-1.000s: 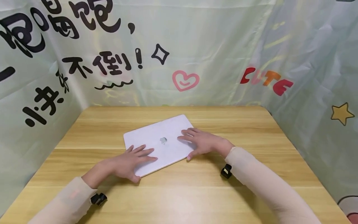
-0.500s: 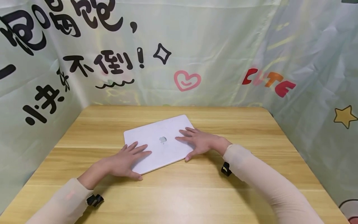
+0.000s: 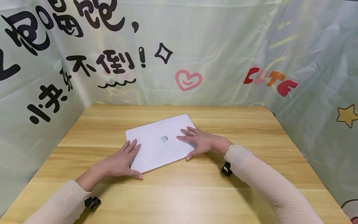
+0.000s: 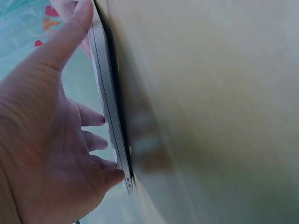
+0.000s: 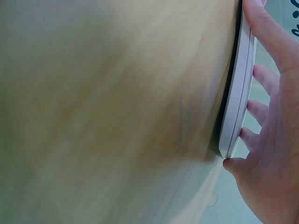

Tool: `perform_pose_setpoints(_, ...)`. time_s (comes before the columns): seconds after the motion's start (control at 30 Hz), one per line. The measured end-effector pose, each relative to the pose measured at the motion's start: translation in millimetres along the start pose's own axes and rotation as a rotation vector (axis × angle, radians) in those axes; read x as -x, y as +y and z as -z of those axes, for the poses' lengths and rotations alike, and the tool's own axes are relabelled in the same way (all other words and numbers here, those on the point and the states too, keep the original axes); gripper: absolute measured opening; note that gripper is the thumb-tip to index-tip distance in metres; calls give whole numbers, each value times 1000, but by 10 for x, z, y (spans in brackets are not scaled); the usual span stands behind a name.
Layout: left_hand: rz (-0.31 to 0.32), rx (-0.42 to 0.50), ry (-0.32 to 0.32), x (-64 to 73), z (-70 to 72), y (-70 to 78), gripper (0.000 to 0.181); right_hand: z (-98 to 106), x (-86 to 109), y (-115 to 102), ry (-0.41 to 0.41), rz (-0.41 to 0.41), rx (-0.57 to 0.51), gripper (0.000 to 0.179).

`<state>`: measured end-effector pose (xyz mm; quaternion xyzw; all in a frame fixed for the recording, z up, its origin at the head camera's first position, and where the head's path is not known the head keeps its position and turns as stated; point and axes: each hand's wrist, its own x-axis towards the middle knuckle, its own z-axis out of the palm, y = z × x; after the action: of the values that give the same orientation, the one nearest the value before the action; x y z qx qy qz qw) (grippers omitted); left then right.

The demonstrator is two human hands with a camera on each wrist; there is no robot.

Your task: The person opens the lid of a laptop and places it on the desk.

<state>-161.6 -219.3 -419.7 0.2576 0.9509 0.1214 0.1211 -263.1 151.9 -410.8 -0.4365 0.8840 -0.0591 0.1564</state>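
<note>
A closed silver laptop (image 3: 156,133) with an apple logo lies at a slant on the wooden table. My left hand (image 3: 118,161) is at its left edge, fingertips on the lid and thumb by the front left corner. On the right part of the lid rest the spread fingers of my right hand (image 3: 202,141), with the thumb at the front edge. The left wrist view shows the laptop's thin side (image 4: 110,98) beside my extended fingers. In the right wrist view, straight fingers touch the lid along the other side of the laptop (image 5: 238,88).
The wooden table (image 3: 179,196) is bordered at the back and sides by a pale green printed cloth (image 3: 218,40). A small black camera (image 3: 92,203) sits at my left wrist, another black camera (image 3: 227,169) at my right.
My left hand has slid left over the lid to the laptop's left edge, and its fingers have drawn closer together. The right hand has barely moved. The head view has shifted slightly.
</note>
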Motion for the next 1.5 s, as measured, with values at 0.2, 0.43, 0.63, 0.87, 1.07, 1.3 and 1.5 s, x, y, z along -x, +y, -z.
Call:
perform_pose_setpoints(0.2, -10, 16, -23, 10, 5, -43, 123, -14, -4, 9, 5, -2, -18, 101)
perform_pose_setpoints(0.43, -27, 14, -32, -39, 21, -68, 124, -16, 7, -8, 15, -9, -47, 99)
perform_pose_setpoints(0.63, -97, -2, -23, -119, 9, -79, 120, -17, 59, -24, 20, -26, -65, 98)
perform_pose_setpoints(0.87, -117, -18, -49, -130, 36, -67, 119, -59, 60, -37, 26, -30, -56, 98)
perform_pose_setpoints(1.07, -121, -35, -69, -132, 82, -49, 118, -55, 77, -77, 21, -49, -50, 98)
perform_pose_setpoints(1.3, -116, -51, -105, -158, 124, -42, 115, -51, 125, -130, 37, -50, -53, 97)
perform_pose_setpoints(1.5, -140, -24, -112, -188, 114, -42, 107, -91, 216, -163, 47, -73, -54, 96)
